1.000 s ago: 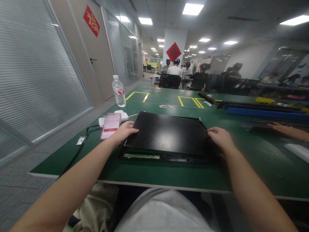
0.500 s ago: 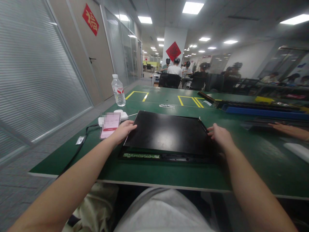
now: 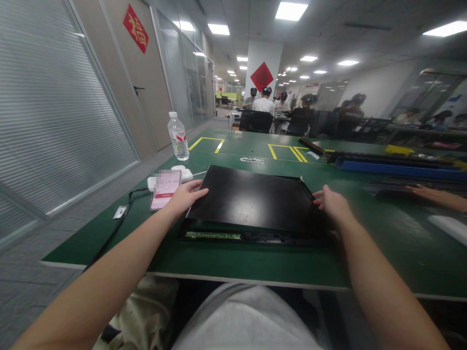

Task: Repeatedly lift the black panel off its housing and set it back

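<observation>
The left hand (image 3: pixel 183 198) pinches the left edge of a black panel (image 3: pixel 251 199), held over a frame (image 3: pixel 270 238) on the counter (image 3: pixel 233 265). The right hand (image 3: pixel 332 204) curls at the right edge, its grip unclear.

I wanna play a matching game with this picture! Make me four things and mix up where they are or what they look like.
Things:
1. Black panel
2. Green strip
3. Water bottle
4. Phone

Clues:
A. Standing upright
B. Has a pinkish screen
C. Between the left hand and the right hand
D. On the black frame's near edge

Pairs: 1-C, 2-D, 3-A, 4-B
</observation>
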Demonstrator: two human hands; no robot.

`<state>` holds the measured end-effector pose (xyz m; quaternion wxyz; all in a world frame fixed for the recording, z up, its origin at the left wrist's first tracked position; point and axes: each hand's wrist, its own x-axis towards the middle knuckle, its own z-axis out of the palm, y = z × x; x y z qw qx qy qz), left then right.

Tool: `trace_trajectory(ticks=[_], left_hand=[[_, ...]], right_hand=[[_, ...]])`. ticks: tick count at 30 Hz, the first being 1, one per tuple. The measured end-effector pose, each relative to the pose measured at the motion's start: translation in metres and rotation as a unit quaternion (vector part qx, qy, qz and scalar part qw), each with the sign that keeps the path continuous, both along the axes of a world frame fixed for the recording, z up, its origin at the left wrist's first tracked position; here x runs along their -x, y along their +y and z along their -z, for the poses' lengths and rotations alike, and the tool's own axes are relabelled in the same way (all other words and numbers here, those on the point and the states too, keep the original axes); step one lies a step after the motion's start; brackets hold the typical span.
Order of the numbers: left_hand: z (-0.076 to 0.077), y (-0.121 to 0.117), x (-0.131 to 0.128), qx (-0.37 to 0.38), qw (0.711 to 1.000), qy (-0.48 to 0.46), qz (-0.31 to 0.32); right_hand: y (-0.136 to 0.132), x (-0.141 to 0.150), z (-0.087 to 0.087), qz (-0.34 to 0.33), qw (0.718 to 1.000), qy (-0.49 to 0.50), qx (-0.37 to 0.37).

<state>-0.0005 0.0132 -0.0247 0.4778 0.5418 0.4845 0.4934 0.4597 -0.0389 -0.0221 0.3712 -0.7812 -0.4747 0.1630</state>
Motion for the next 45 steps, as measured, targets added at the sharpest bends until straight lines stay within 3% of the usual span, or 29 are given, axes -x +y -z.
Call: trace_trajectory(ticks=[12,22,34,45], left_hand=[[0.006,0.008,0.006,-0.047,0.989,0.135,-0.034],[0.011,0.009,0.01,-0.053,0.966,0.251,0.002],[0.019,0.015,0.014,-0.074,0.953,0.293,0.01],[0.015,0.012,0.014,-0.074,0.946,0.315,0.013]], right_hand=[[0.0,-0.001,0.002,-0.003,1.0,-0.004,0.004],[0.002,-0.004,0.007,-0.008,1.0,0.008,-0.006],[0.007,-0.015,0.011,-0.015,0.998,0.063,-0.015],[0.006,-0.014,0.011,-0.026,0.998,0.054,-0.021]])
